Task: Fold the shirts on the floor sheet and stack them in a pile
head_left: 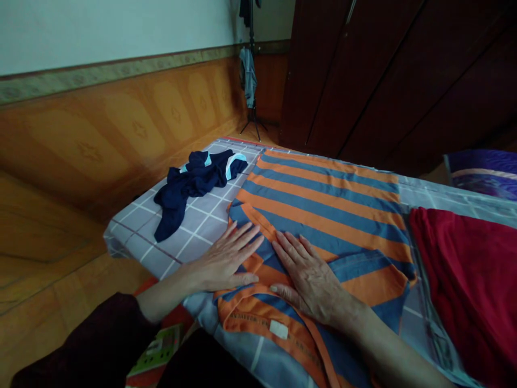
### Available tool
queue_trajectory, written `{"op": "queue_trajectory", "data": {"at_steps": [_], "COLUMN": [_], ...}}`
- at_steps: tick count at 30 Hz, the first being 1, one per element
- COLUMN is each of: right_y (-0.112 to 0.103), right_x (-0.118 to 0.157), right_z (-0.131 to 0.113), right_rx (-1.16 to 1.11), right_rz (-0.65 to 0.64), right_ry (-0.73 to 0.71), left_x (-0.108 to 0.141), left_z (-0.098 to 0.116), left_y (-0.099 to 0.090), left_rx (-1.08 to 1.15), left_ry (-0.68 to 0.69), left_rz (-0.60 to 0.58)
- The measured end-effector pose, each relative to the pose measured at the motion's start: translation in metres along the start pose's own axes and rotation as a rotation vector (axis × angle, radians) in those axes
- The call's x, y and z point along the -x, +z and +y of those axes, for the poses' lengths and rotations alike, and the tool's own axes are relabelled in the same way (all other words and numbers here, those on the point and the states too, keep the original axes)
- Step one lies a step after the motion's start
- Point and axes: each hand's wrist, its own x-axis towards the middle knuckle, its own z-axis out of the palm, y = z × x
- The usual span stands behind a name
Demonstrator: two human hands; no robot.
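An orange and blue-grey striped shirt (pixel 319 199) lies spread out, its collar end with a pale label nearest me. Its left sleeve is folded inward, and the right sleeve also lies across the body of the shirt. My left hand (pixel 232 258) rests flat on the left sleeve area, fingers spread. On the middle of the shirt, my right hand (pixel 309 275) lies flat with its fingers stretched out. Both palms face down, a small gap between the hands.
The shirt lies on a bed with a grey checked sheet (pixel 202 220). Crumpled dark blue clothing (pixel 189 183) sits at the left, red fabric (pixel 472 280) at the right. Beyond are a clothes stand (pixel 252 70), a dark wardrobe (pixel 363 81) and a purple item (pixel 484 172).
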Motion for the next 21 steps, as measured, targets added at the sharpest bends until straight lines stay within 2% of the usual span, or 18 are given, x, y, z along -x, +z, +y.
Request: {"op": "queue_trajectory", "data": {"at_steps": [5,10,16,18,21], "right_y": [0.000,-0.001,-0.006,-0.008,-0.009], "right_x": [0.001,0.002,0.002,0.001,0.001], "right_z": [-0.002,-0.003,-0.006,-0.007,-0.008], "right_rx": [-0.011,0.016,0.037,0.051,0.076], "right_rz": [0.020,0.001,-0.016,-0.038,-0.053], "right_ry": [-0.005,-0.010,-0.036,-0.047,-0.040], "left_x": [0.022,0.027,0.044,0.046,0.047], "left_z": [0.000,0.018,0.031,0.034,0.036], "left_y": [-0.007,-0.014,-0.009,-0.008,-0.011], "left_rx": [-0.028,0.013,0.020,0.051,0.077], "left_ry": [-0.171,0.005,0.116,0.102,0.041], "left_rz": [-0.016,-0.068,0.107,0.162,0.181]}}
